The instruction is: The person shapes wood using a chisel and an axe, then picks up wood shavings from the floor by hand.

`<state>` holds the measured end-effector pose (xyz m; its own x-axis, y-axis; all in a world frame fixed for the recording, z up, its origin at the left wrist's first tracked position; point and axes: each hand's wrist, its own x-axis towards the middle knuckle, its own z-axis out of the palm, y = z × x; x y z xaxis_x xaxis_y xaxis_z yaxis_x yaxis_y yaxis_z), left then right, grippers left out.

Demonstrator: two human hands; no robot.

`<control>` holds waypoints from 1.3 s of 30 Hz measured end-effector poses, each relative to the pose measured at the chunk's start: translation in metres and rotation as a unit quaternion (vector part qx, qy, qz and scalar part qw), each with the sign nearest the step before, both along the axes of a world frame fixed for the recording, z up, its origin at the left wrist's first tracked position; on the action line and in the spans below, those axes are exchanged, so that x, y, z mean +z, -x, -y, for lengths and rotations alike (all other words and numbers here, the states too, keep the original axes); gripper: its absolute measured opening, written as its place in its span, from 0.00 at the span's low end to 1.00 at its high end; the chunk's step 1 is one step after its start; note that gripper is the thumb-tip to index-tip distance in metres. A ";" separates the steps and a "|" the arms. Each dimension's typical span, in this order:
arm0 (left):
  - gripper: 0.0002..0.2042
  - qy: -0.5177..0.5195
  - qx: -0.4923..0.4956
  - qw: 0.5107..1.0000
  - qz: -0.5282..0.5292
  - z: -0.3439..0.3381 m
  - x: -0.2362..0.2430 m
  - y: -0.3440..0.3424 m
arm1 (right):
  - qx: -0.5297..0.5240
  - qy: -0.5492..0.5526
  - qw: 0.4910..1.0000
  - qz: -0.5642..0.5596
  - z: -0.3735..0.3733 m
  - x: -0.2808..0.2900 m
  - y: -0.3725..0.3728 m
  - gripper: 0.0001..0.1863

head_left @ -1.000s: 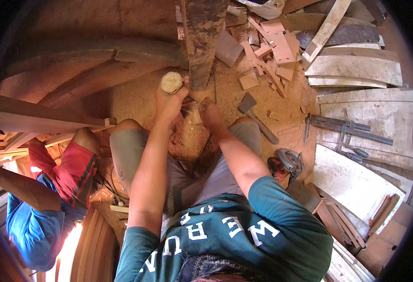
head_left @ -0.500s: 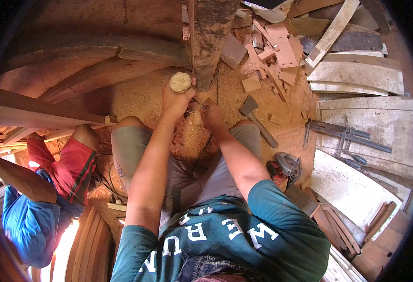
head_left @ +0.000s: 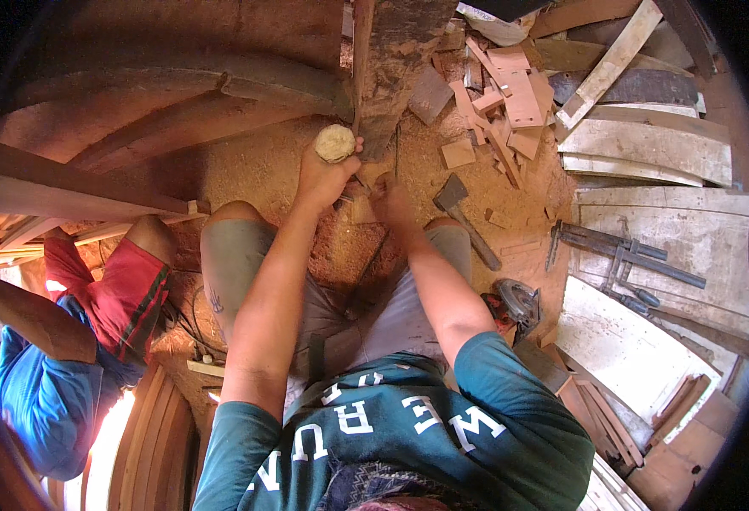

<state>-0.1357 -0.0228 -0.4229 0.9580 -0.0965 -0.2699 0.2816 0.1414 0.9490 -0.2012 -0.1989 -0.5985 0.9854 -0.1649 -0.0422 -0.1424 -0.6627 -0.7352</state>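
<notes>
At eleven o'clock the left hand (head_left: 327, 177) is wrapped around a round, pale, wood-like piece (head_left: 335, 143), probably to steady it, while the right hand (head_left: 390, 203) (blurred; I cannot tell its grip) sits apart at the left's four o'clock.

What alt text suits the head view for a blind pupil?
A person's left hand holds a pale round-ended object, the right hand close by, above a sawdusty floor. A hatchet, circular saw and clamps lie at right; a co-worker is at left.
</notes>
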 end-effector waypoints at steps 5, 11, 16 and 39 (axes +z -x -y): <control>0.18 -0.033 -0.018 0.999 -0.006 -0.003 0.010 -0.001 | -0.064 0.077 0.995 -0.012 0.088 0.020 -0.006 0.11; 0.16 -0.021 -0.008 1.000 -0.006 -0.004 0.003 -0.002 | -0.101 0.238 0.944 -0.204 0.205 -0.006 0.032 0.15; 0.17 -0.036 -0.003 0.999 0.004 -0.006 -0.001 -0.002 | -0.031 0.164 0.930 -0.329 0.252 -0.039 0.066 0.19; 0.16 -0.002 0.031 0.999 0.031 0.001 -0.015 0.007 | 0.044 0.186 0.962 -0.195 0.198 0.141 0.072 0.29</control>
<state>-0.1426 -0.0236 -0.4376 0.9772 -0.0346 -0.2095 0.2123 0.1527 0.9652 -0.2735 -0.3974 -0.4570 0.9173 -0.1566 -0.3660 -0.2905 -0.8920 -0.3464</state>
